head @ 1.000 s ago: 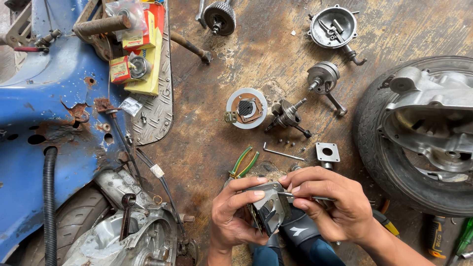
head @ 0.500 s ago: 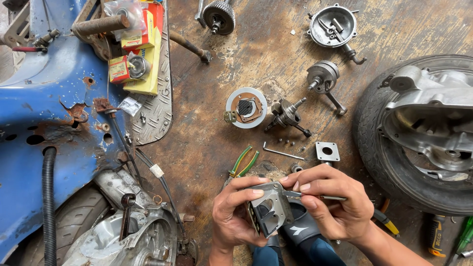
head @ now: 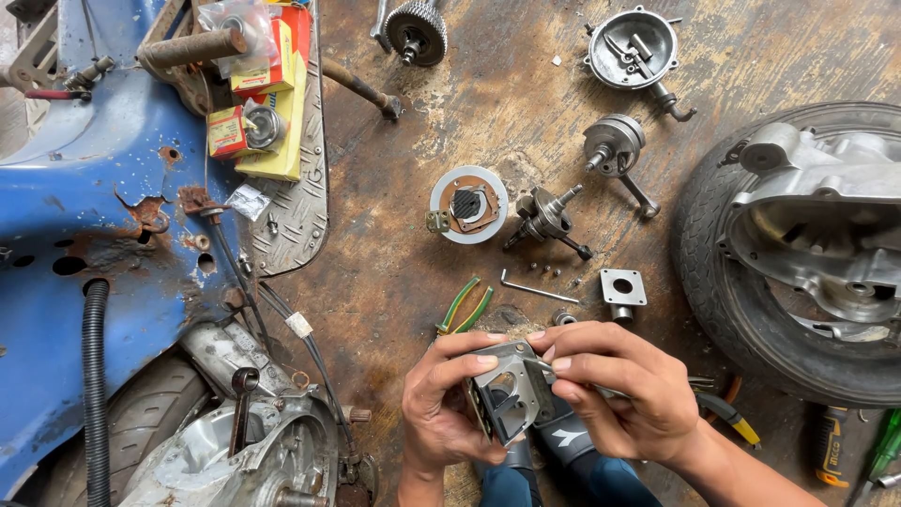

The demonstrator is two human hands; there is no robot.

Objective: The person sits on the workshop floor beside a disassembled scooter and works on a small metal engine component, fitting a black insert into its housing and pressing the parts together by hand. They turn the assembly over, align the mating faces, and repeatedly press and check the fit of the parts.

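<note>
Here my left hand (head: 450, 408) grips the grey metal reed-valve block (head: 507, 392), fingers curled over its top edge and side. My right hand (head: 615, 385) closes on its right side, pinching a thin tool (head: 601, 388) there. Farther right, the round metal cover (head: 633, 47) holds small parts.

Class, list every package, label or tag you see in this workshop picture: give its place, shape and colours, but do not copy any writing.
Yellow box: flat, rectangular, top left on the scooter's checkered footplate.
Red-and-yellow box: rectangular, stacked above the yellow box.
Small red-and-yellow box: beside a round metal part, on the yellow box's left edge.
Clear plastic bag: crumpled, over the top box.
White tag: small, rectangular, on a black cable.
</note>
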